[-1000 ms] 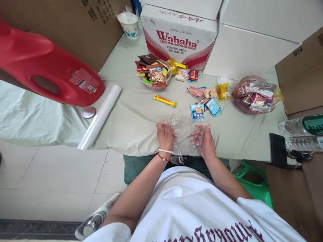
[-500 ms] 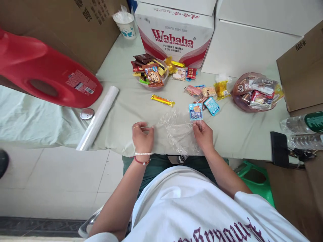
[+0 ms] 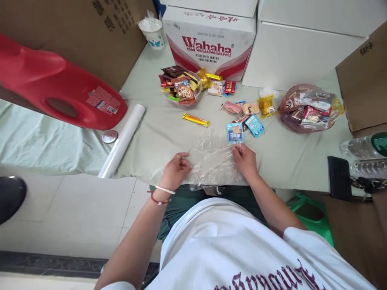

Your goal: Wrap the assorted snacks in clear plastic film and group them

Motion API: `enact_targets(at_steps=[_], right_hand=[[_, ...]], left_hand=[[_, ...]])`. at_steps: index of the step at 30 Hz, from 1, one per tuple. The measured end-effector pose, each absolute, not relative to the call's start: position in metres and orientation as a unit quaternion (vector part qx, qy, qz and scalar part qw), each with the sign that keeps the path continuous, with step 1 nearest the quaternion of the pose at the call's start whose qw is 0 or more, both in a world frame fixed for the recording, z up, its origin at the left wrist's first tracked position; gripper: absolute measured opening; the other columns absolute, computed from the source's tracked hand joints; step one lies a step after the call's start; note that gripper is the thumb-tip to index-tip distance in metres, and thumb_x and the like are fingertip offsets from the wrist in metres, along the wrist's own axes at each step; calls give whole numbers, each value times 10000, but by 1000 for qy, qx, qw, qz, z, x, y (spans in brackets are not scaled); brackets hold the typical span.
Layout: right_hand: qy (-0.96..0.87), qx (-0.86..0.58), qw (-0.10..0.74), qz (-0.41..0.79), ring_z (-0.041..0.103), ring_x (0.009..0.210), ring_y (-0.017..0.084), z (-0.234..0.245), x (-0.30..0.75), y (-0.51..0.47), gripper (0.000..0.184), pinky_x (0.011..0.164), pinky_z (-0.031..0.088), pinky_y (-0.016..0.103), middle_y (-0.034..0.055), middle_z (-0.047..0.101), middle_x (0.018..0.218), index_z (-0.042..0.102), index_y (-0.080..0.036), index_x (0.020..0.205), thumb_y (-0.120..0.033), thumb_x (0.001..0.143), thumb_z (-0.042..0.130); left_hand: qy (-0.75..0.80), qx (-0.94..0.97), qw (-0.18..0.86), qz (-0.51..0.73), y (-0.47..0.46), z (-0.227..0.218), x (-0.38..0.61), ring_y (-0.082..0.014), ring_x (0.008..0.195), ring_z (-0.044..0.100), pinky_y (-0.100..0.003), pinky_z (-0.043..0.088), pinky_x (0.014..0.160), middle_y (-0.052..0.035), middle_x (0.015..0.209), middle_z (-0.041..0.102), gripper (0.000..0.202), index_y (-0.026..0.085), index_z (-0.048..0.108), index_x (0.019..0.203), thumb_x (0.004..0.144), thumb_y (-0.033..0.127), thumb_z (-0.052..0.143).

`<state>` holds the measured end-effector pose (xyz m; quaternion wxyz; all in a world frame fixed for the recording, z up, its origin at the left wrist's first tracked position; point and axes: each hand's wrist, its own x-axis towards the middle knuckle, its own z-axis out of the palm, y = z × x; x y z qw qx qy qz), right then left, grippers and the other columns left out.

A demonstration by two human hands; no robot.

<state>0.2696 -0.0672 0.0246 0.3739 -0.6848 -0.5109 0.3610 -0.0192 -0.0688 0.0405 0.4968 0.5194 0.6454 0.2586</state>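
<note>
A crumpled sheet of clear plastic film point(image 3: 214, 163) lies along the table's front edge between my hands. My right hand point(image 3: 245, 161) pinches its right side, just below a blue snack packet point(image 3: 235, 133). My left hand point(image 3: 177, 171), slightly blurred, is at the film's left edge with thumb and forefinger apart; whether they touch the film is unclear. Beyond the film lies a yellow snack stick point(image 3: 196, 120). Another blue packet point(image 3: 254, 125) and several small wrapped snacks sit behind my right hand.
Snacks fill a clear bowl point(image 3: 198, 94) and a pinkish bowl point(image 3: 287, 119). A white roll point(image 3: 122, 141), a round badge point(image 3: 109, 136) and a red jug point(image 3: 60, 88) are at left. A Wahaha carton point(image 3: 211, 44) stands behind. A phone point(image 3: 339, 178) and bottles point(image 3: 364, 146) are at right.
My left hand has moved right and slightly toward me, closer to my right hand. The film between them is slacker and more spread. My right hand keeps its pinch.
</note>
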Motion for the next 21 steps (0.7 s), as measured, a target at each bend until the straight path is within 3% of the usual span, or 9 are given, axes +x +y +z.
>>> enact_targets(at_steps=[2, 4, 6, 8, 11, 14, 17, 21], right_hand=[[-521, -689, 365, 347, 570, 648, 188, 23, 272, -69, 262, 620, 415, 278, -1, 640, 703, 665, -245, 908, -474, 964, 549], [-536, -692, 355, 329, 575, 654, 192, 23, 270, -70, 267, 636, 409, 286, 6, 653, 707, 670, -241, 919, -463, 973, 532], [-555, -694, 342, 307, 589, 664, 199, 24, 266, -70, 268, 658, 407, 299, 19, 674, 728, 672, -239, 915, -451, 977, 520], [-572, -692, 331, 291, 612, 689, 207, 25, 261, -70, 260, 683, 407, 308, 34, 697, 764, 666, -240, 891, -434, 973, 513], [-585, -686, 323, 288, 627, 713, 206, 26, 257, -68, 251, 703, 412, 308, 38, 710, 789, 656, -241, 869, -420, 964, 508], [-571, -681, 337, 311, 602, 687, 192, 24, 264, -69, 274, 682, 421, 294, 15, 683, 742, 671, -230, 892, -450, 949, 517], [-507, -692, 377, 349, 545, 630, 172, 21, 281, -73, 311, 613, 410, 277, -14, 618, 668, 685, -216, 889, -509, 897, 582], [-379, -691, 427, 443, 435, 513, 134, 23, 299, -85, 367, 490, 346, 266, -44, 554, 614, 648, -223, 839, -587, 805, 682]], left_hand=[[696, 495, 456, 253, -64, 47, -46, -172, 613, 606, -301, 485, 612, 34, 747, 634, 460, 222, 622, 1075, 638, 312, 732], [760, 501, 317, 268, -69, 59, -58, -183, 664, 614, -331, 507, 667, 5, 800, 643, 354, 223, 635, 990, 658, 298, 731], [772, 526, 160, 320, -81, 75, -49, -202, 745, 635, -362, 530, 731, -43, 899, 669, 224, 221, 640, 964, 765, 308, 694], [715, 583, 70, 378, -96, 89, -20, -220, 839, 669, -381, 552, 782, -91, 1013, 698, 163, 216, 654, 1023, 893, 307, 617], [546, 756, 69, 355, -102, 89, 34, -248, 1164, 689, -421, 518, 1047, -113, 1157, 751, 231, 231, 693, 1162, 982, 299, 565], [502, 833, 108, 207, -85, 63, 65, -292, 1488, 500, -549, 275, 1286, -141, 1530, 613, 446, 221, 621, 1428, 1037, 384, 482], [566, 811, 112, 99, -66, 29, 66, -327, 1584, 360, -671, 103, 1302, -186, 1696, 387, 608, 164, 438, 1603, 1064, 436, 370], [598, 793, 83, 76, -63, 10, 57, -341, 1626, 262, -706, 78, 1290, -231, 1728, 271, 733, 68, 307, 1651, 1065, 507, 318]])
